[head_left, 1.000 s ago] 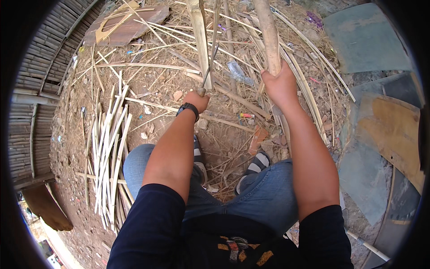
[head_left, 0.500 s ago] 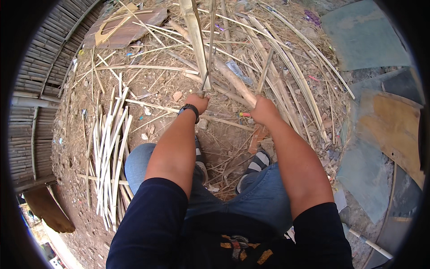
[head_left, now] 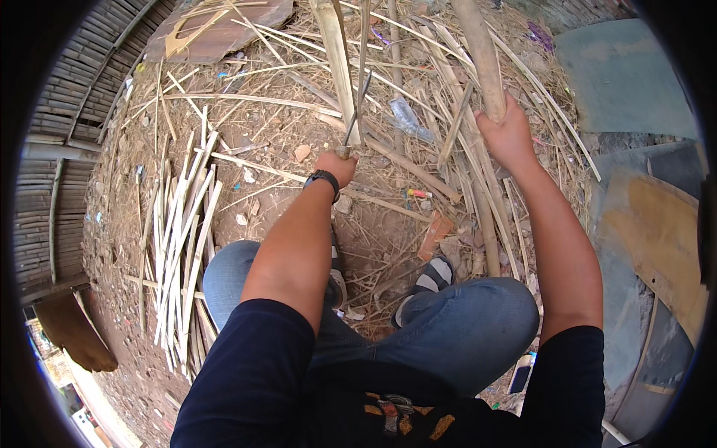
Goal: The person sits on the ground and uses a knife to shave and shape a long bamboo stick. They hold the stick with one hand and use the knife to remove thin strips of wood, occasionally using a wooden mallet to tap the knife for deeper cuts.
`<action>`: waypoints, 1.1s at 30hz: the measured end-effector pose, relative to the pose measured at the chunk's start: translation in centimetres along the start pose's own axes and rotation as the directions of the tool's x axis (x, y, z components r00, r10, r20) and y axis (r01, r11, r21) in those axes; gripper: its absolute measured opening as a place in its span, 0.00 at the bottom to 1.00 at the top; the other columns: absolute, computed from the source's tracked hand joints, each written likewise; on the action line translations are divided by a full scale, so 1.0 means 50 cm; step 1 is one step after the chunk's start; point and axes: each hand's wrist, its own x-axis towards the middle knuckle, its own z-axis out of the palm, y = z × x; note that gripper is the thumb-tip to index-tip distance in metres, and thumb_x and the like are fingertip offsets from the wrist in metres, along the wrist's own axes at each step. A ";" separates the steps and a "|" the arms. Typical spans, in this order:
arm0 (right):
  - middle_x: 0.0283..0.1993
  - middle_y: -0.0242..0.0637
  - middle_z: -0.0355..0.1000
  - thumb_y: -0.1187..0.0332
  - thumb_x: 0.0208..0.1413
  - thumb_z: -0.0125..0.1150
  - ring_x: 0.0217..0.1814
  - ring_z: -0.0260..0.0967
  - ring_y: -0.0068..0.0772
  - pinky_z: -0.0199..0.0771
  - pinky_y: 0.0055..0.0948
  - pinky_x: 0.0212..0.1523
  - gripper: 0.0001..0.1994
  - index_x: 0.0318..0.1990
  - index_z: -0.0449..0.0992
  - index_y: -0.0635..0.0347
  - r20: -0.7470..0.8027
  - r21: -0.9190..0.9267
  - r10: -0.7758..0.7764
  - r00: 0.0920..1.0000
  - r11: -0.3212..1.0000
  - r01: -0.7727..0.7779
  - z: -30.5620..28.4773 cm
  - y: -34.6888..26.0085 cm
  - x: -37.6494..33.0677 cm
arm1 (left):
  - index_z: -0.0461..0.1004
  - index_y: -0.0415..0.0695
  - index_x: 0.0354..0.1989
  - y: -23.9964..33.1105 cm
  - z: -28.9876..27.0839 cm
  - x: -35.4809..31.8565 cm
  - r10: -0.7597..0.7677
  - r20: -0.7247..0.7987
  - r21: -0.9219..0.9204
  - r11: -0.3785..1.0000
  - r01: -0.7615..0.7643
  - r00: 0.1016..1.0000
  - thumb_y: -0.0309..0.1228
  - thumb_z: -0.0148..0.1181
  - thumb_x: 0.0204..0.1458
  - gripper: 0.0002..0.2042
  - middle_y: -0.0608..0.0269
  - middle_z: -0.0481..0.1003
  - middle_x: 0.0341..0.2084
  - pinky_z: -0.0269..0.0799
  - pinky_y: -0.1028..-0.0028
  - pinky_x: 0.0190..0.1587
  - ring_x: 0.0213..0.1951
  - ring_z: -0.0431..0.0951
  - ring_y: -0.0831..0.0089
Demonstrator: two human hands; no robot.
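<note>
My left hand (head_left: 337, 165), with a black watch on its wrist, grips the handle of a long knife (head_left: 357, 113) whose blade sits in the end of an upright bamboo strip (head_left: 336, 60). My right hand (head_left: 508, 134) is closed around a thick bamboo pole (head_left: 480, 56) that rises toward the top of the view. I am crouching in blue jeans and sandals, with my knees below both hands.
A pile of split bamboo strips (head_left: 175, 246) lies on the dirt at my left. Loose bamboo slats and dry scraps (head_left: 418, 172) litter the ground ahead. A woven bamboo wall (head_left: 67, 112) curves along the left. Flat boards and sheets (head_left: 657, 231) lie at right.
My right hand dropped toward the ground half a second ago, then rose again and now grips the thick pole. My left hand has stayed on the knife.
</note>
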 end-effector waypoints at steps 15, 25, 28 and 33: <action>0.35 0.56 0.75 0.70 0.45 0.62 0.38 0.76 0.51 0.74 0.40 0.41 0.20 0.48 0.74 0.65 0.458 -0.232 0.260 0.850 0.958 -0.168 0.061 0.162 -0.094 | 0.76 0.35 0.46 0.003 0.048 0.002 -0.092 0.000 -0.026 0.995 0.092 0.996 0.46 0.62 0.51 0.25 0.42 0.79 0.41 0.74 0.59 0.50 0.46 0.79 0.50; 0.35 0.49 0.76 0.67 0.50 0.63 0.37 0.77 0.46 0.74 0.37 0.40 0.22 0.52 0.70 0.67 0.025 0.163 0.067 0.997 0.984 -0.071 0.061 0.101 -0.046 | 0.77 0.38 0.44 -0.023 0.075 0.012 -0.053 -0.030 -0.073 0.996 0.051 0.998 0.49 0.62 0.50 0.25 0.44 0.80 0.37 0.74 0.59 0.45 0.42 0.80 0.49; 0.40 0.55 0.76 0.70 0.49 0.61 0.44 0.76 0.56 0.75 0.43 0.45 0.20 0.50 0.71 0.67 0.344 -0.278 0.131 0.930 0.960 -0.033 0.117 0.247 -0.105 | 0.77 0.36 0.43 -0.006 0.081 0.006 -0.035 -0.031 -0.094 0.995 0.032 0.999 0.49 0.62 0.49 0.25 0.43 0.80 0.36 0.74 0.60 0.45 0.42 0.80 0.49; 0.43 0.58 0.75 0.70 0.47 0.61 0.48 0.75 0.56 0.74 0.45 0.50 0.20 0.49 0.71 0.65 0.495 -0.470 0.256 0.830 0.883 0.008 0.140 0.235 -0.096 | 0.76 0.34 0.44 -0.013 0.081 0.012 -0.085 -0.007 0.015 0.996 0.085 0.996 0.48 0.62 0.49 0.26 0.41 0.79 0.38 0.74 0.60 0.47 0.44 0.79 0.49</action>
